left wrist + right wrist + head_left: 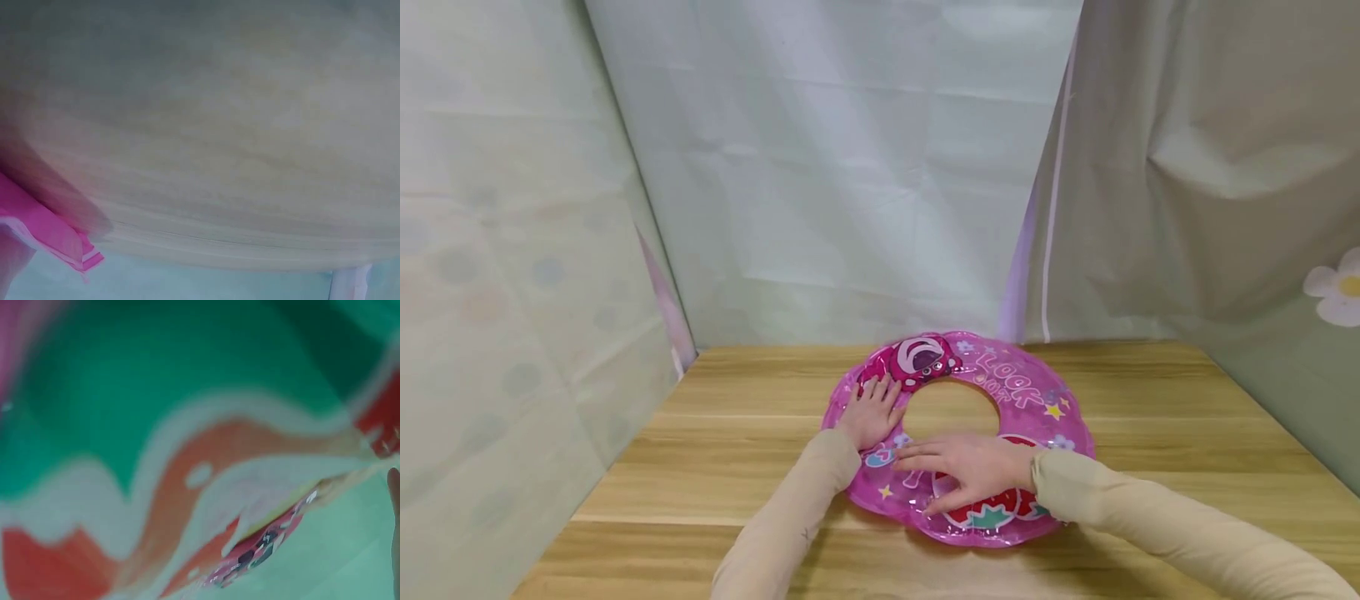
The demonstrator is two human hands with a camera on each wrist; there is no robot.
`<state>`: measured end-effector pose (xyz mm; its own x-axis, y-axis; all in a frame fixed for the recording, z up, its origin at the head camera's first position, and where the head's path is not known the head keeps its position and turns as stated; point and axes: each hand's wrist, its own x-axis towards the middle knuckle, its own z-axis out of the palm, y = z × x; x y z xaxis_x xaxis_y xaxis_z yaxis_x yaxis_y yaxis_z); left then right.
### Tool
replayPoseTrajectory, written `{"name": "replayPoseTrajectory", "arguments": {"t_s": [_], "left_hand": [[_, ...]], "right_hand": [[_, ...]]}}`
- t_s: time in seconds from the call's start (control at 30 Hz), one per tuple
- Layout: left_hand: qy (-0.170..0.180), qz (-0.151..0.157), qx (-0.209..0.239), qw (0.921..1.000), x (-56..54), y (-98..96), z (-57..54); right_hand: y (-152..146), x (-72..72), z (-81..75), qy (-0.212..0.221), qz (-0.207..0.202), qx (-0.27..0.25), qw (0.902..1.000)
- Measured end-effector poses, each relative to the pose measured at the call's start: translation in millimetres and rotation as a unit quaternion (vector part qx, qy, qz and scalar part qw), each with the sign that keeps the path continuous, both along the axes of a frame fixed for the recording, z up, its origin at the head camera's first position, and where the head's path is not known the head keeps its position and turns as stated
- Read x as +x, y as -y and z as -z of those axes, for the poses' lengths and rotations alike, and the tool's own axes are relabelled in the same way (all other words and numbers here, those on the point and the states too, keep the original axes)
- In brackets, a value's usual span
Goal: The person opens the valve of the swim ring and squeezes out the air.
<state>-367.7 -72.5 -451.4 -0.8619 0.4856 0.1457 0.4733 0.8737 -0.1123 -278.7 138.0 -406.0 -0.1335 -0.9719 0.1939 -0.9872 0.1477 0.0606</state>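
Note:
A pink inflatable swim ring lies flat on the wooden table, printed with a bear, strawberries, stars and lettering. On its left side rests my left hand, fingers spread and straight. My right hand is over the near part of the ring, fingers extended to the left above the strawberry print; whether it touches the vinyl I cannot tell. The left wrist view catches only a pink edge of the ring. Filling much of the right wrist view is the green and red strawberry print, very close and blurred.
Bare wood of the table shows around the ring and through its central hole. Pale curtains hang behind the table and along both sides, the right one greyer with a white flower.

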Motion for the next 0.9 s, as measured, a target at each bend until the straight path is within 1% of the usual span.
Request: {"name": "replayPoseTrajectory", "arguments": {"t_s": [0.17, 0.3, 0.47, 0.57, 0.7, 0.83, 0.9], "left_hand": [[-0.003, 0.011, 0.002, 0.9999, -0.1, 0.4, -1.5], [-0.002, 0.019, 0.008, 0.9998, 0.3, 0.9, -4.4], [0.014, 0.016, 0.01, 0.9997, -1.3, 0.9, -3.5], [0.017, 0.014, 0.005, 0.9997, -2.3, 0.7, -4.4], [0.023, 0.011, -0.005, 0.9997, -1.2, 0.7, -9.0], [0.035, 0.007, -0.02, 0.9992, -0.1, 0.8, -13.5], [0.038, 0.009, -0.02, 0.999, -0.2, 1.1, -15.4]], "right_hand": [[3, 4.8, 6.2, 0.021, -0.016, 0.02, 0.9994], [7, 4.8, 11.1, 0.011, -0.025, 0.027, 0.9993], [8, 3.7, 16.1, 0.011, -0.033, 0.031, 0.9989], [8, 4.2, 17.7, 0.017, -0.031, 0.033, 0.9989], [8, 5.5, 19.8, 0.016, -0.022, 0.041, 0.9988], [9, 6.0, 22.0, 0.01, -0.02, 0.052, 0.9984], [10, 6.1, 22.9, 0.003, -0.021, 0.051, 0.9985]]}}
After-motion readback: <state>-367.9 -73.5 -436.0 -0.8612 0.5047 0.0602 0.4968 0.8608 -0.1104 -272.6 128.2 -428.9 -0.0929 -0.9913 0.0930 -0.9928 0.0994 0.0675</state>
